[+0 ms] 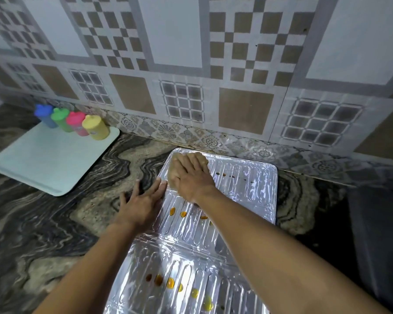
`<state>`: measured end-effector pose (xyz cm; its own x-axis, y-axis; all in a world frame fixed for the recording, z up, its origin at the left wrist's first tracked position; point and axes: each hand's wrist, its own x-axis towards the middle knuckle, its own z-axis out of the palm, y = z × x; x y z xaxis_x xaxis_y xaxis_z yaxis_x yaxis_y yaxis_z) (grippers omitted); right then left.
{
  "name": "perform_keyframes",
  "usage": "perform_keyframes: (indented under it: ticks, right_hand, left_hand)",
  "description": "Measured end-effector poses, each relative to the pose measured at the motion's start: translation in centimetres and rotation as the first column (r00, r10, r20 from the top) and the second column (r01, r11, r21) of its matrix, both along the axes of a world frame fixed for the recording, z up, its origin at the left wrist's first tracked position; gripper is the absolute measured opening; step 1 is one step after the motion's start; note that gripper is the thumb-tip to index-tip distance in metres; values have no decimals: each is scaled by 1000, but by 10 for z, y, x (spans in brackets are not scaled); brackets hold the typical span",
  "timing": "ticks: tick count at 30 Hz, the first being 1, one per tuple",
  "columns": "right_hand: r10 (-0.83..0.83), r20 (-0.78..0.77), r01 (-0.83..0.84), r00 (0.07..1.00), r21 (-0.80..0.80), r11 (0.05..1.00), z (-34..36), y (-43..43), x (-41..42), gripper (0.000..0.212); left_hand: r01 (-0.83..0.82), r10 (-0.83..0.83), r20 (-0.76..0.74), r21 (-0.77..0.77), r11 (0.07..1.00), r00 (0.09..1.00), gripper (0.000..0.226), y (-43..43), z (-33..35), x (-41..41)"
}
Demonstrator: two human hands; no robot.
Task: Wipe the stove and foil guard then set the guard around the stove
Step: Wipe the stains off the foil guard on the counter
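The silver ribbed foil guard (247, 200) lies flat and unfolded on the marble counter, running from the wall towards me. Rows of orange and yellow spots (172, 211) dot its panels. My right hand (192, 177) lies flat with straight fingers on a tan cloth (173, 165) at the guard's far left corner. My left hand (141, 205) rests flat, fingers spread, across the guard's left edge and the counter. A dark grey stove (377, 234) shows only in part at the right edge.
A pale green tray (50, 164) sits at the back left, carrying several coloured squeeze bottles (95, 128) against the tiled wall (177, 53). Bare marble counter (43, 223) lies between the tray and the guard.
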<state>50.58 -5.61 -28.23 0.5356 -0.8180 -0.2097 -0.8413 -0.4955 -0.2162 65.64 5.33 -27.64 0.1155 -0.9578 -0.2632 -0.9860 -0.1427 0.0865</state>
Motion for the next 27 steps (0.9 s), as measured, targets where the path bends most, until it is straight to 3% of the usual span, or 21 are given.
perform_keyframes:
  ticks: [16,27]
  right_hand:
    - [-72,-75,80,995,106,991,9,4,-105,64]
    - [-139,-298,199,944,182,963,30,7,-151,67]
  left_hand:
    - [-50,50,3,41,998,999,54,2,4,-9]
    - [-65,64,16,59,996,998,55,2,6,-14]
